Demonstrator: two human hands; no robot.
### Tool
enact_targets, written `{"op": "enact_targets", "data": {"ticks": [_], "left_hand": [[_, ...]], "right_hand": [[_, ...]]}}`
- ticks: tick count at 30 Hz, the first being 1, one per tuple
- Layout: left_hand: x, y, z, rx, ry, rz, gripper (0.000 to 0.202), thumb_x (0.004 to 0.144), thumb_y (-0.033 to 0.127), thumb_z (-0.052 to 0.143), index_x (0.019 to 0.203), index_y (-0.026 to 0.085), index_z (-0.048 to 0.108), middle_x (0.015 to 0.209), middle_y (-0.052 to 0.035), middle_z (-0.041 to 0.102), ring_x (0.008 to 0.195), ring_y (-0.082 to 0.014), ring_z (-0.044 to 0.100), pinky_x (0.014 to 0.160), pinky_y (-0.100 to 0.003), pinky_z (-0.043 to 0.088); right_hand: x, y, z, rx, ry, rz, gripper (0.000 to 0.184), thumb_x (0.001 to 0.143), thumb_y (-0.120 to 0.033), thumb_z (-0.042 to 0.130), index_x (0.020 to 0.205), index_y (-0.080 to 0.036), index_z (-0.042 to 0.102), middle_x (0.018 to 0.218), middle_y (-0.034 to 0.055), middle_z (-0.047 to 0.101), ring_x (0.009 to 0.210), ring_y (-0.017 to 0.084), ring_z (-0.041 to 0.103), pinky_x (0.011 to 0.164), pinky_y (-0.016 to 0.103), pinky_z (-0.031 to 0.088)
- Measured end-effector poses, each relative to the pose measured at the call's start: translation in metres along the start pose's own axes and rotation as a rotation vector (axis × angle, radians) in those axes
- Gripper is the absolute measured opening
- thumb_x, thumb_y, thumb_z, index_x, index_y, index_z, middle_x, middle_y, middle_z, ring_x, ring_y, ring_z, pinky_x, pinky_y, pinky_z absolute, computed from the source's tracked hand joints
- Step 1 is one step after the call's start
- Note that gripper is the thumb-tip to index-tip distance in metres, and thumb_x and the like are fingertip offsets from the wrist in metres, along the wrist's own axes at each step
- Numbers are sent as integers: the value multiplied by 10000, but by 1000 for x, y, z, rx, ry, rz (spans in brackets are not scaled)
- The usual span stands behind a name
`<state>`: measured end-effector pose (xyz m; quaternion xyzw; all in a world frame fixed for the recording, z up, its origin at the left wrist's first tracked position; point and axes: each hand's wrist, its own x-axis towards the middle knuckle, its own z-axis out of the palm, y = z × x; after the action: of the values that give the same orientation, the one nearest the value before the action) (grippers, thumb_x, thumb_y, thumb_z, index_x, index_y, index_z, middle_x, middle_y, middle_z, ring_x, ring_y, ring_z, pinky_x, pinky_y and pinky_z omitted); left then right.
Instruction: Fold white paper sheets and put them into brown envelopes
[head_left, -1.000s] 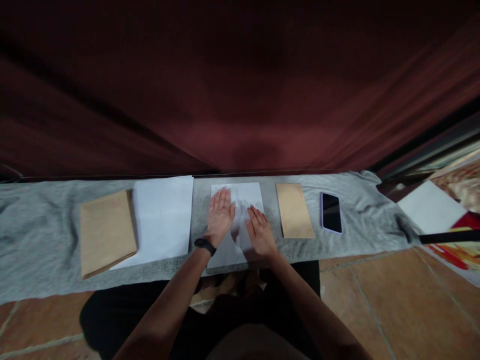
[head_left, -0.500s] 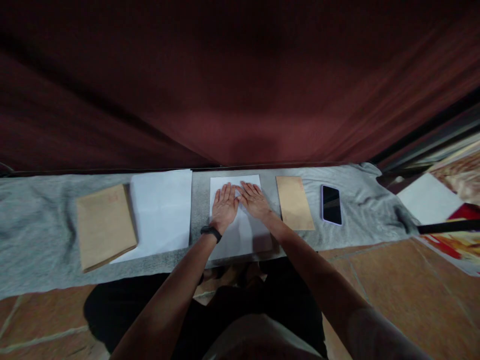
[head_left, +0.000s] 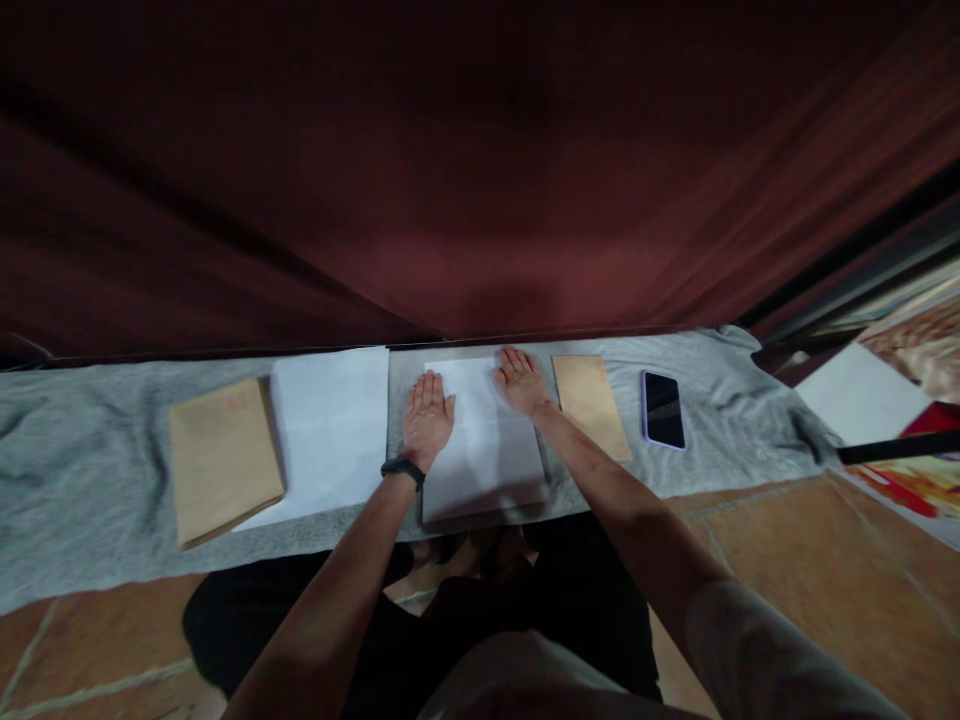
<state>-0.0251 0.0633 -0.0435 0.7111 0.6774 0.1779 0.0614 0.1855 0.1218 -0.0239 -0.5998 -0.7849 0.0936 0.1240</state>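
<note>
A white sheet of paper (head_left: 484, 450) lies on a grey cloth (head_left: 90, 480) in front of me. My left hand (head_left: 427, 418) rests flat on the sheet's far left corner, fingers stretched out; a black band sits on that wrist. My right hand (head_left: 519, 380) lies flat on the sheet's far right corner, fingers spread. Neither hand holds anything.
Left of the sheet lie a second white sheet (head_left: 326, 435) and a brown envelope (head_left: 223, 458). To the right are a narrower brown envelope (head_left: 596, 405) and a black phone (head_left: 663, 409). A dark red curtain (head_left: 480, 170) hangs behind. Tiled floor (head_left: 787, 560) is at the right.
Both hands slid to the sheet's far edge, met at the middle, then spread apart, the left toward the far left corner, the right toward the far right corner.
</note>
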Motion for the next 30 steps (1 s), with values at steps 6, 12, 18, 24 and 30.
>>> {"op": "enact_targets", "data": {"ticks": [6, 12, 18, 24, 30], "left_hand": [[-64, 30, -7, -7, -8, 137, 610, 1022, 251, 317, 1607, 79, 334, 1670, -162, 362, 1589, -267, 243, 1304, -500, 212], [-116, 44, -3, 22, -66, 160, 610, 992, 162, 303, 1588, 39, 352, 1662, -193, 364, 1582, -270, 261, 1288, -496, 259], [-121, 41, -9, 58, -25, 129, 615, 1041, 327, 343, 1577, 27, 373, 1659, -209, 352, 1572, -301, 285, 1279, -507, 275], [-138, 25, -11, 52, 70, 45, 702, 1035, 463, 401, 1588, 32, 353, 1635, -235, 378, 1550, -343, 331, 1256, -555, 303], [-144, 14, -18, 86, 123, 27, 692, 1049, 448, 391, 1568, -9, 366, 1616, -271, 394, 1536, -365, 353, 1255, -571, 295]], "right_hand": [[-87, -52, 15, 64, 22, -117, 549, 1091, -332, 337, 1606, -149, 384, 1687, 109, 332, 1565, 263, 309, 1283, 491, 238], [-147, -64, 28, 41, 32, -158, 506, 1097, -338, 381, 1561, -150, 458, 1656, 113, 397, 1541, 265, 355, 1284, 511, 231], [-155, -52, 27, -16, 136, -152, 512, 1086, -360, 443, 1552, -149, 472, 1647, 126, 409, 1520, 298, 391, 1265, 515, 268], [-167, -34, 22, -38, 159, -84, 531, 1089, -369, 423, 1588, -186, 426, 1651, 113, 401, 1513, 297, 405, 1255, 516, 283], [-172, -20, 17, -42, 134, -30, 544, 1078, -362, 449, 1583, -160, 435, 1647, 127, 404, 1509, 315, 406, 1257, 530, 274]]}}
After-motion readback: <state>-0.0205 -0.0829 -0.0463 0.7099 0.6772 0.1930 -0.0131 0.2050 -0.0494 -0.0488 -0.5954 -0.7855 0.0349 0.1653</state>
